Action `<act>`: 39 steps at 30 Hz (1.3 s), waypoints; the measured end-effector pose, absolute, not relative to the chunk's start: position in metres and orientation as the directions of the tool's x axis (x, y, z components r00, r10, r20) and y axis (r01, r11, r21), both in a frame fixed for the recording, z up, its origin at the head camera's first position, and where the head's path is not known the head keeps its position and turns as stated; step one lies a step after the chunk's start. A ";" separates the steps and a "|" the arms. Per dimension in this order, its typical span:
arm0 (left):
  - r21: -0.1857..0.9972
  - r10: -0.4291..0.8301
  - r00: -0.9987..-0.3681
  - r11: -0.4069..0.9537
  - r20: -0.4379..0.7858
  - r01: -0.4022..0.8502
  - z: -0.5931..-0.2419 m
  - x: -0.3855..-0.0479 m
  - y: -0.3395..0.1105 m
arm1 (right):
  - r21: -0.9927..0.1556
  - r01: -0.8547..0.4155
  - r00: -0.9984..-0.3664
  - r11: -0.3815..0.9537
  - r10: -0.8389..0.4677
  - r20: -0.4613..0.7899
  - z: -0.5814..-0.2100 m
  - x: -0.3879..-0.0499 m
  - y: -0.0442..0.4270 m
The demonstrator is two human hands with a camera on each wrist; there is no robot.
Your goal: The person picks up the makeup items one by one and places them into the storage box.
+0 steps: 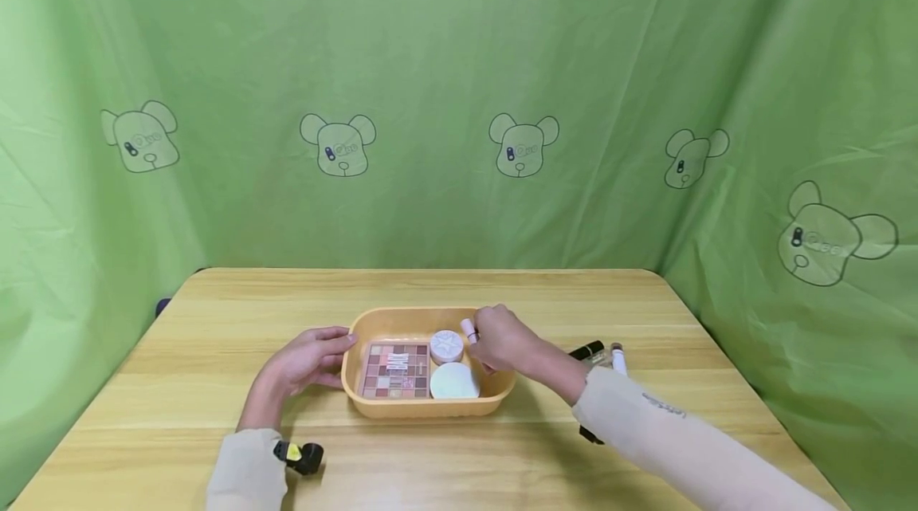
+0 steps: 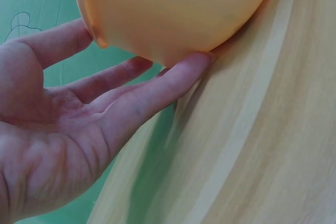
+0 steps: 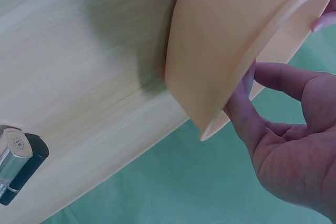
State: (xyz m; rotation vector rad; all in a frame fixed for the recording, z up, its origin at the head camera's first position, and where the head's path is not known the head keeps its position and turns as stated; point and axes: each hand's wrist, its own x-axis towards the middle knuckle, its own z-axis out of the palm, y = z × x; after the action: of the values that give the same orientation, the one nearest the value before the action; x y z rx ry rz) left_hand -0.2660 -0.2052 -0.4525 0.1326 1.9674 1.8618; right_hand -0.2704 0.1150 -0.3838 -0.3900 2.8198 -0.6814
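An orange plastic basket [image 1: 430, 409] stands on the table. In it lie an eyeshadow palette [image 1: 394, 371], a round white case with a star [image 1: 446, 346] and a larger round white compact [image 1: 455, 381]. My left hand [image 1: 308, 359] holds the basket's left end. In the left wrist view one fingertip goes behind the rim while other fingers touch the outer wall. My right hand [image 1: 502, 342] pinches a small white cosmetic tube [image 1: 469, 329] over the basket's right part. The right wrist view shows this hand at the rim, with the tube hidden.
Right of the basket, partly behind my right forearm, lie a black tube [image 1: 586, 350], a clear tube [image 3: 11, 153] and a white tube [image 1: 618, 359]. The wooden table [image 1: 402, 463] is bordered by green curtains [image 1: 430, 224] at the back and sides.
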 end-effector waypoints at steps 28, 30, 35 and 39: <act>0.971 0.332 -0.913 0.089 -0.237 -0.220 -0.454 -0.267 -0.205 | -0.300 -0.297 -0.939 0.907 -0.334 -0.079 -0.400 -0.277 0.105; 0.971 0.332 -0.912 0.090 -0.239 -0.221 -0.454 -0.267 -0.206 | -0.292 -0.290 -0.941 0.911 -0.326 -0.084 -0.400 -0.278 0.104; 0.971 0.339 -0.910 0.091 -0.239 -0.221 -0.453 -0.267 -0.205 | -0.299 -0.250 -0.948 0.921 -0.296 -0.119 -0.403 -0.281 0.104; 0.971 0.348 -0.907 0.095 -0.237 -0.218 -0.452 -0.266 -0.204 | -0.303 -0.236 -0.950 0.923 -0.286 -0.129 -0.405 -0.282 0.104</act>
State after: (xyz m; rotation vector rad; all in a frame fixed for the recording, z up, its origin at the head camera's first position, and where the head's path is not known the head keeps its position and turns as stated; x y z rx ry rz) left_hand -0.2656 -0.2039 -0.4518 0.1275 1.9710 1.8657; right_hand -0.2819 0.1040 -0.4054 -0.3983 2.9124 -0.4277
